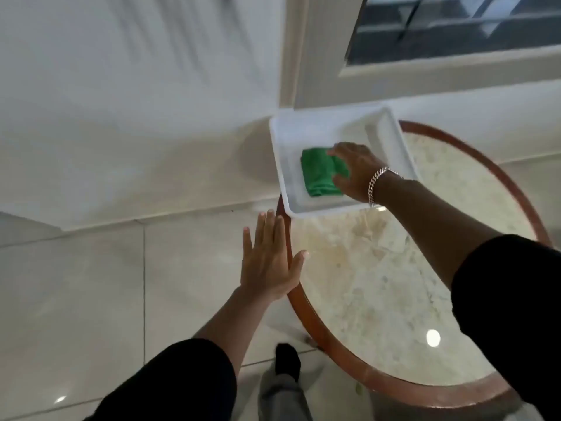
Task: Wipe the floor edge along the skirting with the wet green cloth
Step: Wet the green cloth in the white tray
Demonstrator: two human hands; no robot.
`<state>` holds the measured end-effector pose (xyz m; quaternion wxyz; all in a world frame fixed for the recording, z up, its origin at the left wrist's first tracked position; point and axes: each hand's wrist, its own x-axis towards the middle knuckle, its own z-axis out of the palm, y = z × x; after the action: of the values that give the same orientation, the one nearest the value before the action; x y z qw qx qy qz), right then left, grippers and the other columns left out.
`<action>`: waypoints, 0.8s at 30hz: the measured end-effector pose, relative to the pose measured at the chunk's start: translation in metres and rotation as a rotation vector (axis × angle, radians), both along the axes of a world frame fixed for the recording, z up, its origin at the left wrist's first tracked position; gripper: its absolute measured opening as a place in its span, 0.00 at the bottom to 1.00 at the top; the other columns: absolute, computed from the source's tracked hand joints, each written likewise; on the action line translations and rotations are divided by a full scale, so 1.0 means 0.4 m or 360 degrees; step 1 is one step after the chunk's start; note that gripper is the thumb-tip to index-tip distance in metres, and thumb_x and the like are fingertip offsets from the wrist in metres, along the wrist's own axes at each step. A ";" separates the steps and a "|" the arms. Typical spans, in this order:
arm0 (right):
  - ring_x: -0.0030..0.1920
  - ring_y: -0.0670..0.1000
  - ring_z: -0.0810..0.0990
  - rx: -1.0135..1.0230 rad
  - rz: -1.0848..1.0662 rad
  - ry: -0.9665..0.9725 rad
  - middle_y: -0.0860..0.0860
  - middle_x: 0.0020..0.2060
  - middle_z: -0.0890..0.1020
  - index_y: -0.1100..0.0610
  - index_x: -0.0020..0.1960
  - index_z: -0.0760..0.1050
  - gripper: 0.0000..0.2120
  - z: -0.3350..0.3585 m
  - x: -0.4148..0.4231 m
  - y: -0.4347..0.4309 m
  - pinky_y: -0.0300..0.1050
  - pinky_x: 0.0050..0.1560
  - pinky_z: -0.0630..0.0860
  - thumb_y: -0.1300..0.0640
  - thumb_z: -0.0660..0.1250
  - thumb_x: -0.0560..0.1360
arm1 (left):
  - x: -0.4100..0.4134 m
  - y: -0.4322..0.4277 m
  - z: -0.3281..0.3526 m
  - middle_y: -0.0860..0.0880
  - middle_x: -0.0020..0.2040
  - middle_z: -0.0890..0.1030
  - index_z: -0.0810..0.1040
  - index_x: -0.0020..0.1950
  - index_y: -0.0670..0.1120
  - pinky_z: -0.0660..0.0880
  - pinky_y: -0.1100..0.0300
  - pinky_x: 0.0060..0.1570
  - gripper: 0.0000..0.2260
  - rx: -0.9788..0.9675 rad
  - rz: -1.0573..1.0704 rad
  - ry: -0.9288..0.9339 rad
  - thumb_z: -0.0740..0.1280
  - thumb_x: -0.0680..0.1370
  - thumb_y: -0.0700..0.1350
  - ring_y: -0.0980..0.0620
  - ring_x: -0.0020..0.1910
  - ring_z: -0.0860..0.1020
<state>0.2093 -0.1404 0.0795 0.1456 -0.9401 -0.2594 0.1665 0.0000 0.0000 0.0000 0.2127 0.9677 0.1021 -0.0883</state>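
The wiping has not begun; this looks like the pick-up stage. The cloth (321, 173) lies folded inside a white tub (303, 129), toward the tub's right half, and the tub sits on the far left edge of a round table (379, 284), hanging a little over its wooden rim. The right hand (356, 170) reaches into the tub and rests on the cloth's right side, fingers spread and curling over it. Whether it has closed into a real grip I cannot tell; the cloth is not lifted off the tub's bottom. The left hand (268, 256) is flat and fully open, holding nothing, hovering at the table's left edge with its thumb over the rim.

The skirting (170, 212) runs along the foot of the wall, to the left of the table, and the floor (91, 284) strip beside it shows no cloth on it. Judging from this, everything remains: lifting the cloth out, perhaps wringing it, getting down to the floor and running it along the skirting.
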 end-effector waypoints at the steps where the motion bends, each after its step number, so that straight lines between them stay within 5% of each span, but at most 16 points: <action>1: 0.70 0.61 0.63 -0.0003 0.0025 0.0019 0.58 0.71 0.66 0.54 0.70 0.64 0.29 -0.030 0.004 0.003 0.56 0.70 0.62 0.53 0.68 0.71 | 0.003 -0.012 -0.027 0.39 0.82 0.54 0.54 0.81 0.39 0.50 0.35 0.78 0.39 0.0018 -0.0003 0.0011 0.46 0.79 0.66 0.40 0.82 0.50; 6: 0.72 0.64 0.56 -0.0048 -0.0076 0.0104 0.56 0.76 0.53 0.44 0.73 0.55 0.39 -0.132 0.006 0.023 0.62 0.70 0.60 0.39 0.69 0.68 | 0.013 -0.041 -0.119 0.42 0.83 0.49 0.50 0.82 0.42 0.53 0.35 0.77 0.38 0.0089 0.0057 -0.0054 0.48 0.79 0.65 0.41 0.82 0.48; 10: 0.69 0.68 0.60 -0.0232 -0.0113 0.0074 0.55 0.77 0.48 0.39 0.73 0.52 0.39 -0.158 0.020 0.051 0.62 0.68 0.64 0.41 0.69 0.68 | 0.011 -0.041 -0.143 0.43 0.84 0.48 0.49 0.82 0.43 0.57 0.35 0.76 0.37 0.0033 0.0086 -0.0104 0.49 0.80 0.65 0.41 0.82 0.48; 20: 0.63 0.63 0.71 -0.0274 -0.0238 -0.0264 0.56 0.72 0.66 0.45 0.70 0.65 0.29 -0.156 0.026 0.089 0.51 0.65 0.67 0.61 0.65 0.72 | 0.012 -0.040 -0.150 0.44 0.84 0.47 0.48 0.82 0.45 0.55 0.34 0.77 0.37 0.0008 0.0106 -0.0103 0.50 0.80 0.65 0.42 0.82 0.47; 24: 0.62 0.63 0.73 0.0010 -0.0358 -0.0344 0.56 0.71 0.70 0.46 0.68 0.69 0.29 -0.106 -0.016 0.097 0.52 0.65 0.69 0.64 0.65 0.70 | 0.000 0.002 -0.153 0.46 0.84 0.42 0.43 0.82 0.50 0.46 0.33 0.77 0.36 -0.0018 0.0029 -0.0078 0.49 0.80 0.67 0.43 0.82 0.42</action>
<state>0.2031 -0.1015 0.0369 0.1374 -0.9752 -0.1671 0.0462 -0.0001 0.0009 -0.0611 0.2214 0.9674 0.1052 -0.0631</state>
